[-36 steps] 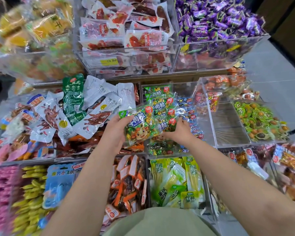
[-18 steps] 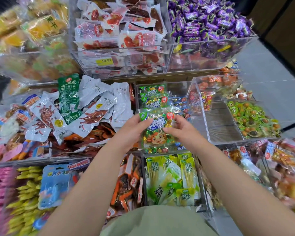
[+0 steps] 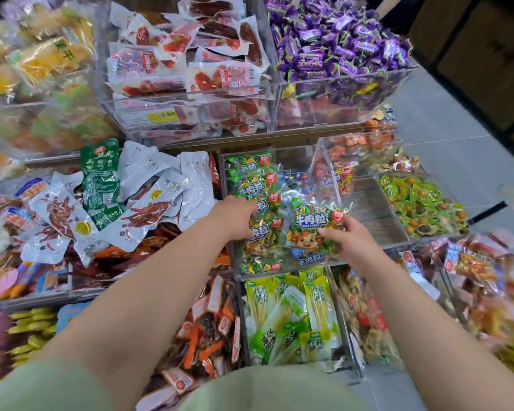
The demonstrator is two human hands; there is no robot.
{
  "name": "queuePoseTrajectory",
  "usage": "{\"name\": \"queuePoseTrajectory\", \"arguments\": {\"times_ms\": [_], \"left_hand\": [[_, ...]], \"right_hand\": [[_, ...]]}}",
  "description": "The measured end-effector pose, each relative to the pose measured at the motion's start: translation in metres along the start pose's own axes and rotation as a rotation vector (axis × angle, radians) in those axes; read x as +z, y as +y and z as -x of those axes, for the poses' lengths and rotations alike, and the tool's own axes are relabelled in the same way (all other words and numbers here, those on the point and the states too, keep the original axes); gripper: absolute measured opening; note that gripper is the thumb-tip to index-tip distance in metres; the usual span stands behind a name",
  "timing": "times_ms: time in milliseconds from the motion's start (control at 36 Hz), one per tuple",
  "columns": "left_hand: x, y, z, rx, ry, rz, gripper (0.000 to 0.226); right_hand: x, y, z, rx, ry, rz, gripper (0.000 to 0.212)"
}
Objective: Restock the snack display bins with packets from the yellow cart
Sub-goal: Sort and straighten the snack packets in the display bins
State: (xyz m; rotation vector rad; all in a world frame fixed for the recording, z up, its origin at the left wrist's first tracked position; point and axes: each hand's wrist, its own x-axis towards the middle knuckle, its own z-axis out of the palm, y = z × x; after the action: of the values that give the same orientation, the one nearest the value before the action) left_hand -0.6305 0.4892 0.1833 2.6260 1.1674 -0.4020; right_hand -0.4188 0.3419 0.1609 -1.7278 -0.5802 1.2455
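Right hand [image 3: 350, 243] pinches a clear crinkly plastic cow-print snack packet [image 3: 307, 229], thumb on top, packet tilted over the clear acrylic bin [image 3: 328, 176] directly ahead of both hands. Left hand [image 3: 235, 216] is in the same bin, fingers bent down onto stacked matching packets [image 3: 257, 188]; cannot tell if it grips one. Held packet lies between the two hands. Left of the left hand: white foil pouches [image 3: 172, 185]. Nearer the body than the hands: green-yellow pouches [image 3: 288, 315]. Beyond the hands: purple wrapped candies [image 3: 333, 46].
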Motion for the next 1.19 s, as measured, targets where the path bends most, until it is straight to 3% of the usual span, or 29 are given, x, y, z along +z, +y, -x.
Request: {"name": "queuePoseTrajectory", "arguments": {"times_ms": [83,278,389,472,528,583,667,722,806,861,917,1000,1056,1194], "left_hand": [[0.000,0.000,-0.003,0.013,0.023,-0.067,0.026],[-0.014,-0.016,-0.007,-0.027,0.243,0.076,0.022],[-0.022,-0.029,-0.007,-0.037,0.097,0.212,0.035],[-0.033,-0.035,-0.001,-0.081,0.017,0.517,0.043],[-0.036,-0.033,0.002,-0.076,0.033,0.666,0.049],[-0.036,-0.026,0.004,-0.005,0.034,0.534,0.063],[-0.019,-0.008,0.005,0.104,-0.044,0.101,0.121],[-0.003,0.003,0.003,0.092,-0.065,-0.081,0.139],[0.013,0.009,-0.001,0.020,-0.004,-0.166,0.135],[0.017,0.008,-0.003,-0.002,0.034,-0.164,0.127],[0.019,0.008,-0.003,0.002,0.035,-0.156,0.122],[0.018,0.008,-0.002,-0.001,0.031,-0.137,0.119],[0.016,0.007,-0.002,-0.017,0.070,-0.167,0.118],[0.014,-0.006,-0.007,-0.097,0.095,-0.208,0.143]], "right_hand": [[0.007,0.004,-0.003,-0.039,-0.038,0.089,0.034],[0.045,0.002,-0.010,-0.113,-0.127,0.319,0.027],[0.071,0.004,-0.018,-0.135,-0.127,0.371,0.043],[0.082,0.006,-0.025,-0.192,-0.157,0.545,0.045],[0.086,0.008,-0.030,-0.225,-0.143,0.697,0.058],[0.090,0.009,-0.031,-0.223,-0.106,0.728,0.066],[0.092,0.010,-0.032,-0.227,-0.054,0.698,0.070],[0.089,0.010,-0.035,-0.219,-0.058,0.710,0.076],[0.077,0.006,-0.042,-0.119,-0.200,0.491,0.092],[0.067,-0.001,-0.047,-0.071,-0.232,0.216,0.083],[0.061,-0.009,-0.053,-0.050,-0.156,0.076,0.073],[0.064,-0.026,-0.061,0.011,-0.100,0.075,0.081],[0.071,-0.036,-0.067,0.014,-0.087,0.102,0.076],[0.100,-0.046,-0.083,0.115,-0.102,0.115,0.068]]}}
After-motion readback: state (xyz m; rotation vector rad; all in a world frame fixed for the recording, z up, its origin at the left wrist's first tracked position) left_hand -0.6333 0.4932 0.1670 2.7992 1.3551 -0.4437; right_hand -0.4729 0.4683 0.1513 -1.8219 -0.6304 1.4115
